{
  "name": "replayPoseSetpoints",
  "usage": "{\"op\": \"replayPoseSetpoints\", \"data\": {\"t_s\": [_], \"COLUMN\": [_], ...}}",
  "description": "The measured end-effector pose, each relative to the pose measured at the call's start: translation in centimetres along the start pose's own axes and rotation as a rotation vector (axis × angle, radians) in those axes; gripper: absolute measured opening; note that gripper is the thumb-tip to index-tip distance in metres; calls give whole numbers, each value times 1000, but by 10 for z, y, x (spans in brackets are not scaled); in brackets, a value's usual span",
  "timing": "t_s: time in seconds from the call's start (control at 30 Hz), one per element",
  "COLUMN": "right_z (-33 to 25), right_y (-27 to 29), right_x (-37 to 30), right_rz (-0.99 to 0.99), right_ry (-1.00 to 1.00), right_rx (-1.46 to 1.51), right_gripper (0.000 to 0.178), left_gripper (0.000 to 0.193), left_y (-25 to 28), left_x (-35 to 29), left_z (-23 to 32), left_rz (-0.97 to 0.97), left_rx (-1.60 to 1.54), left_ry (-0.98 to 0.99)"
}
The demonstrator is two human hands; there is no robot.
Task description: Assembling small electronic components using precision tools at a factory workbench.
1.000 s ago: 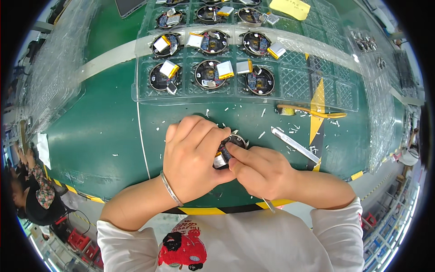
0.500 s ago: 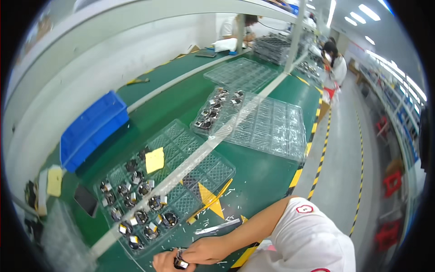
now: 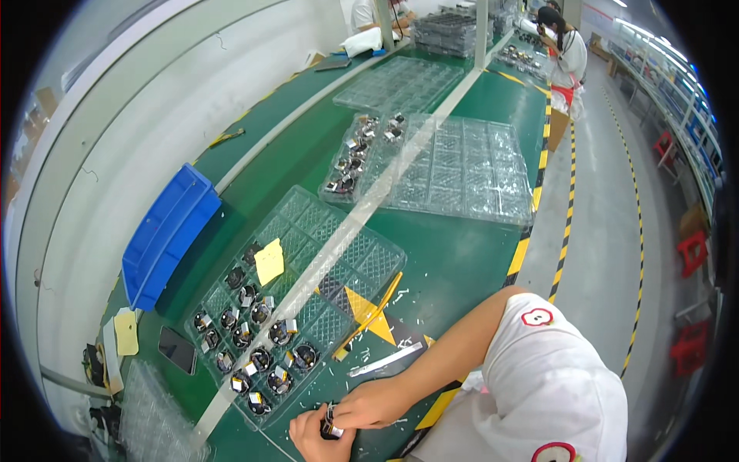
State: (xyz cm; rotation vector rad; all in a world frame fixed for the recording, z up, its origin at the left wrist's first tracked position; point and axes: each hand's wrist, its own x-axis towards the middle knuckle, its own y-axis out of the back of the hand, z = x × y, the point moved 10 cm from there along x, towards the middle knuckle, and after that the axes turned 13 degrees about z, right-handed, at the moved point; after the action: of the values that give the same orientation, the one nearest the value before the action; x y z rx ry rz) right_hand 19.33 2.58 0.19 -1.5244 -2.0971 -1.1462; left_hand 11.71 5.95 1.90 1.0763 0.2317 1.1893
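Observation:
Low in the picture, by the near edge of the workbench, my left hand is closed around a small round black part with a white piece on it. Fingers of my right hand press on the same part from the right; its finer details are too small to make out. Just beyond my hands lies a clear compartment tray. Several similar round black parts fill its near-left compartments. A thin silver-white tool lies above my right hand, with a slim yellow tool beyond it.
A yellow paper note rests on the tray. At left are a blue bin, a dark phone and stacked clear plastic. A pale bar crosses above the bench. Farther off lies another tray; people work beyond.
The whole view has shifted, so the bench sits differently in the picture. Both hands keep hold of the round black part near the tray's near corner.

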Motion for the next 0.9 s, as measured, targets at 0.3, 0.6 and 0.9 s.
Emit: {"op": "replayPoseSetpoints", "data": {"t_s": [0.3,0.6,0.9], "right_z": [4,17,22], "right_y": [0,11,1], "right_x": [0,6,2], "right_rz": [-3,102,41], "right_ry": [-14,-162,-149], "right_rx": [205,370,250], "right_gripper": [12,10,12], "left_gripper": [39,29,42], "left_y": [1,1,-5], "left_x": [-8,0,-9], "left_z": [0,8,-26], "left_rz": [36,57,110], "left_rx": [-110,-104,-34], "left_ry": [98,32,71]}}
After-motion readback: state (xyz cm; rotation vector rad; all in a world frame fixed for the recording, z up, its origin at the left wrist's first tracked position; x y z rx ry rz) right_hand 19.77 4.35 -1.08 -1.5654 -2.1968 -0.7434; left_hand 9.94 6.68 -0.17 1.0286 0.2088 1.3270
